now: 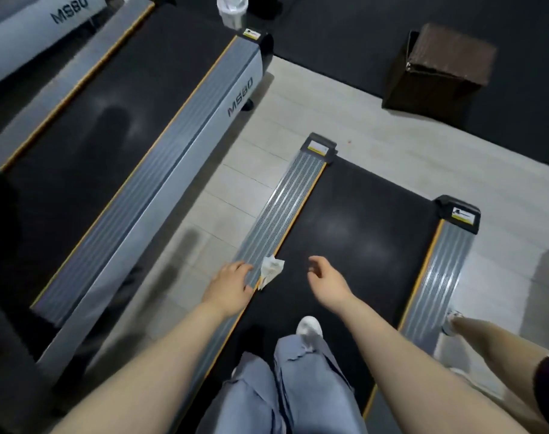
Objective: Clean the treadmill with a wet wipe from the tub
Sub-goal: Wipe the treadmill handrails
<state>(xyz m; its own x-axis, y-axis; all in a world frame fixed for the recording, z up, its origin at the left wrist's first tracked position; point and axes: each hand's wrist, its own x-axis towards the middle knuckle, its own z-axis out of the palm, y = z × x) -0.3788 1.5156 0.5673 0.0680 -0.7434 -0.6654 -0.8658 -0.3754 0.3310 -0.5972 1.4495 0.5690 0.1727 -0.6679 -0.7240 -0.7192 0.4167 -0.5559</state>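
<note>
I stand on a treadmill with a black belt (pixel 354 233) and grey ribbed side rails (pixel 285 208). A crumpled white wet wipe (pixel 270 270) lies where the left rail meets the belt. My left hand (pixel 230 285) rests on the left rail just left of the wipe, fingers spread, not touching it as far as I can tell. My right hand (pixel 328 281) hovers over the belt to the right of the wipe, fingers loosely curled, holding nothing. A white tub (pixel 232 9) stands on the floor at the far top of the view.
A second treadmill marked MS80 (pixel 240 95) runs along the left, and part of a third shows at top left. A brown cardboard box (pixel 439 70) sits on dark matting at top right. Another person's leg and shoe (pixel 454 321) stand by the right rail.
</note>
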